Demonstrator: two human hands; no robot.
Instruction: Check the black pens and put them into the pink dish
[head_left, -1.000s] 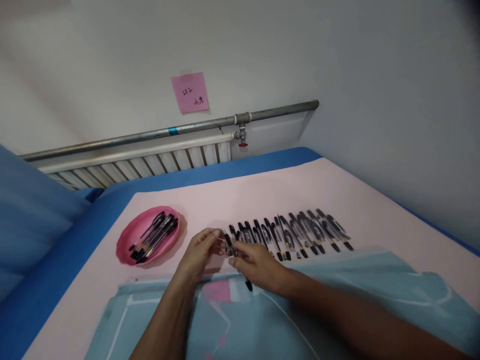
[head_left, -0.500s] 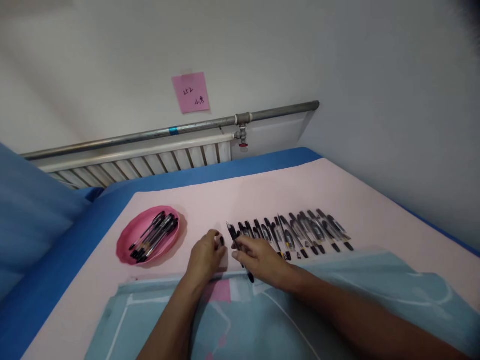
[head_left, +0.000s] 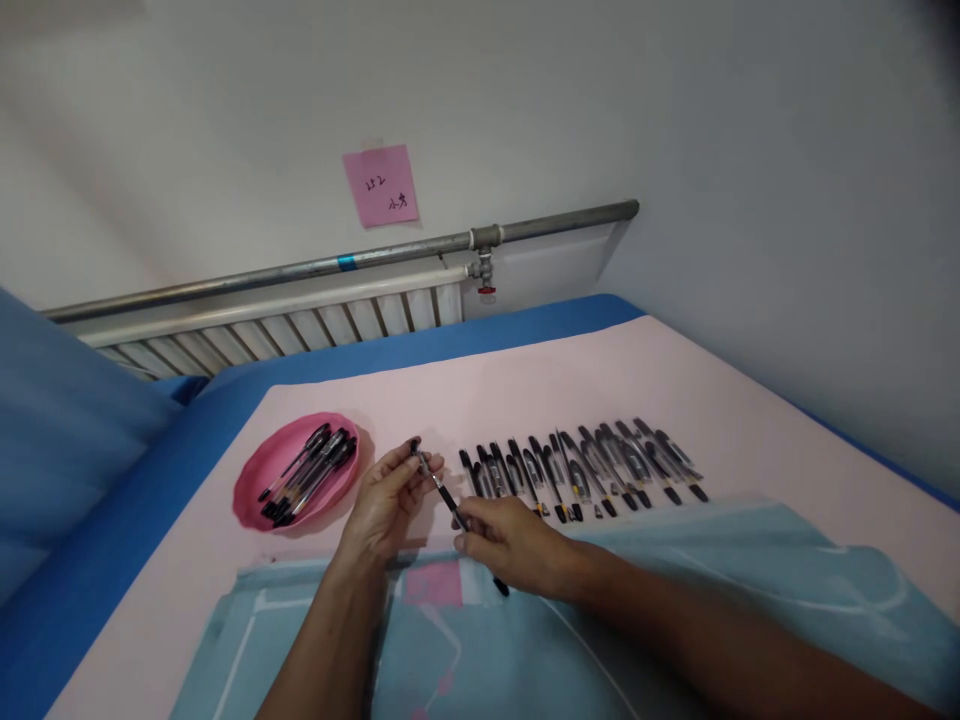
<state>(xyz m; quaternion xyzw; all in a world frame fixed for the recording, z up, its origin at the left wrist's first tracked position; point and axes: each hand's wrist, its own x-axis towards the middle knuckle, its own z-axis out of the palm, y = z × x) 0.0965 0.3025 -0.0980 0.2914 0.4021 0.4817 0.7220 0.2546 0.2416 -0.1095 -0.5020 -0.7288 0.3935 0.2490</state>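
My left hand [head_left: 384,505] is turned partly palm up, pinching a small black pen cap [head_left: 415,446] between thumb and fingers. My right hand [head_left: 517,540] grips a black pen [head_left: 448,497], its narrow tip pointing up and left to the cap. Tip and cap meet or nearly meet; whether the tip is inside the cap I cannot tell. The pen's black rear end shows below my right hand. Just beyond that hand, loose black pen parts [head_left: 577,470] lie in a long row. Left of my left hand, a pink bowl [head_left: 244,485] holds several black pens [head_left: 315,475].
A pale pink sheet [head_left: 450,385] covers the blue-edged surface. Light blue cloth [head_left: 300,640] lies along the near side. Behind stand a white radiator [head_left: 300,325] and a metal pipe [head_left: 255,277], with a pink note [head_left: 382,187] on the wall. A blue curtain [head_left: 67,430] hangs at left.
My left hand has turned palm up and shifted slightly left, raising the cap. My right hand has tilted the pen and moved its tip left to the cap.
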